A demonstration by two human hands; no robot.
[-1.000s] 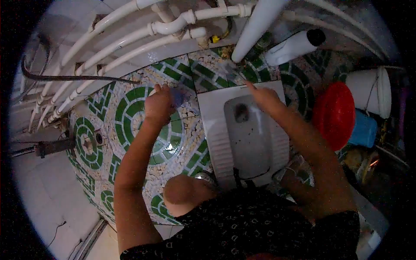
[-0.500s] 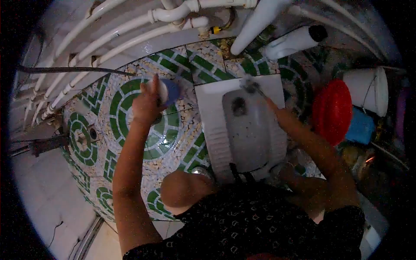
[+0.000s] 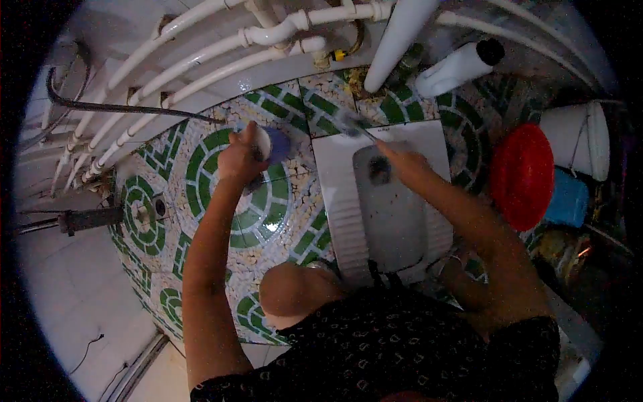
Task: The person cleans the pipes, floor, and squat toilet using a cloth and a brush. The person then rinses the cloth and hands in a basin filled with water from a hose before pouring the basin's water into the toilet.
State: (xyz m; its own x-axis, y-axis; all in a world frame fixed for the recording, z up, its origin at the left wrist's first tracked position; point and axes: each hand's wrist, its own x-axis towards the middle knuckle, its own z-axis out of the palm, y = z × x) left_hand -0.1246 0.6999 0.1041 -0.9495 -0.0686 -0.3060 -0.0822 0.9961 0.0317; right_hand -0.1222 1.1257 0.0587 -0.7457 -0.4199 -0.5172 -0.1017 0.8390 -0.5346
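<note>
My left hand (image 3: 238,157) is closed around a blue-purple, cup-like container (image 3: 280,145) with a pale round opening, held over the tiled floor left of the squat toilet (image 3: 327,201). My right hand (image 3: 408,167) grips the handle of a brush (image 3: 351,125). Its head is smeared by motion and hovers at the toilet's far left corner, over the rim and tiles. The white toilet has a ribbed footrest on each side, a dark drain hole at the far end of its bowl, and small dark specks inside.
White pipes (image 3: 201,90) run along the far wall, with a thick upright pipe (image 3: 402,43) beside a white bottle (image 3: 455,70). To the right are a red basin (image 3: 522,177), a white bucket (image 3: 583,137) and a blue container (image 3: 568,197). A grey hose (image 3: 147,108) extends from the left.
My right hand has moved left and slightly away with the brush, from over the toilet bowl's far end to its far left corner. The left hand still holds the container. The view has shifted slightly.
</note>
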